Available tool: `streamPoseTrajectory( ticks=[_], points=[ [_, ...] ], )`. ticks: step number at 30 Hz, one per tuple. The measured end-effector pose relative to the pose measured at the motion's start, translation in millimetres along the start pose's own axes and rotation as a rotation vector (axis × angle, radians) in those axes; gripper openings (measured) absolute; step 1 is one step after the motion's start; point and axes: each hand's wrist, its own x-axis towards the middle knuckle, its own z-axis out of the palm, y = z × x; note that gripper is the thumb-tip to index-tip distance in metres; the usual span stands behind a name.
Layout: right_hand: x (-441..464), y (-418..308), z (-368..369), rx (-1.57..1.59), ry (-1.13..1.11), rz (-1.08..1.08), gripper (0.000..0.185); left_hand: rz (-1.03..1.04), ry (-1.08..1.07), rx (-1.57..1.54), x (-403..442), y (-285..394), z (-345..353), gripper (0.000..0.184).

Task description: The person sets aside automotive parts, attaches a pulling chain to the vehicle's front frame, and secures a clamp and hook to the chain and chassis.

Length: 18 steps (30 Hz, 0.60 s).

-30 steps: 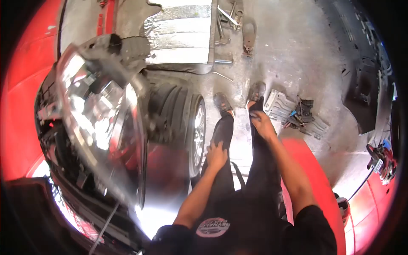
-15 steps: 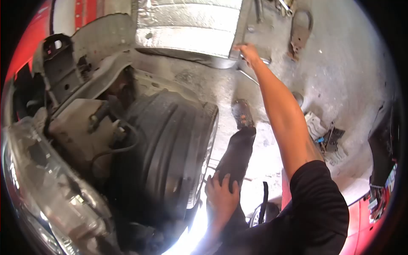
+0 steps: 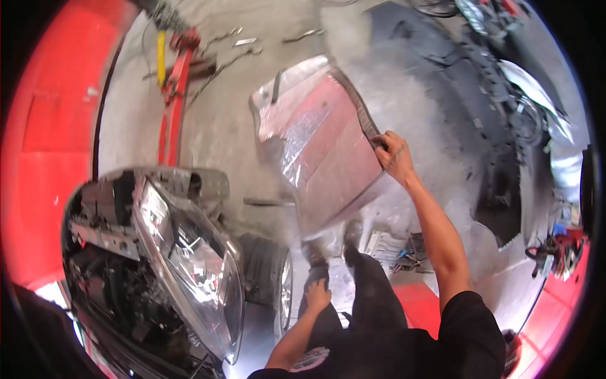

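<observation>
A large silvery, quilted mat (image 3: 334, 145) with a dark edge hangs tilted in front of my feet. My right hand (image 3: 395, 155) has its fingers curled round the mat's right edge. Lower down, my left hand (image 3: 317, 295) rests on my left thigh or knee with its fingers spread, holding nothing. Left of my legs are a car's headlight (image 3: 192, 259) and a wheel (image 3: 265, 268). Part of the floor behind the mat is hidden.
A red metal arm (image 3: 177, 104) and chains (image 3: 224, 66) lie at the upper left. Dark plastic car parts (image 3: 467, 95) cover the right side. Metal pieces (image 3: 384, 247) lie beside my right foot. A red car panel (image 3: 57, 126) borders the far left.
My right hand reached down to the mat's corner on the floor and has lifted the mat. The view has shifted, showing more floor ahead. My left hand stays on my leg.
</observation>
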Motion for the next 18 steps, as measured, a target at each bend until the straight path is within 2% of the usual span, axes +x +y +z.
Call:
streamPoseTrajectory(
  ticks=[2,6,8,11,12,13,14,15,16,17,18],
  points=[
    [-16,23,-73,-0.141,0.053,-0.025,0.024,0.067,0.004,-0.218,-2,6,-14,0.055],
    [-37,56,-180,-0.355,0.135,0.039,0.023,0.148,0.067,-0.416,21,61,-88,0.051],
    [-38,82,-247,-0.472,0.191,0.06,0.022,0.097,0.082,-0.407,23,101,-137,0.049],
    [-15,136,-318,-0.672,0.265,0.073,0.022,-0.051,0.018,-0.581,69,74,-138,0.046],
    [-4,160,-357,-0.629,0.275,0.05,0.021,-0.131,0.027,-0.62,74,78,-144,0.044],
    [6,208,-388,-0.595,0.439,-0.107,0.022,-0.177,0.065,-0.616,85,80,-148,0.041],
    [13,227,-436,-0.479,0.413,-0.073,0.021,-0.231,0.087,-0.619,94,77,-141,0.037],
    [19,244,-482,-0.479,0.444,0.083,0.02,-0.3,0.108,-0.617,89,74,-132,0.034],
    [24,245,-532,-0.268,0.519,0.16,0.026,-0.284,0.057,-0.621,83,79,-127,0.031],
    [29,282,-589,-0.363,0.574,0.218,0.029,-0.249,0.016,-0.638,91,94,-123,0.028],
    [33,289,-645,-0.336,0.564,0.463,0.032,-0.222,-0.021,-0.649,94,107,-123,0.025]
  ],
)
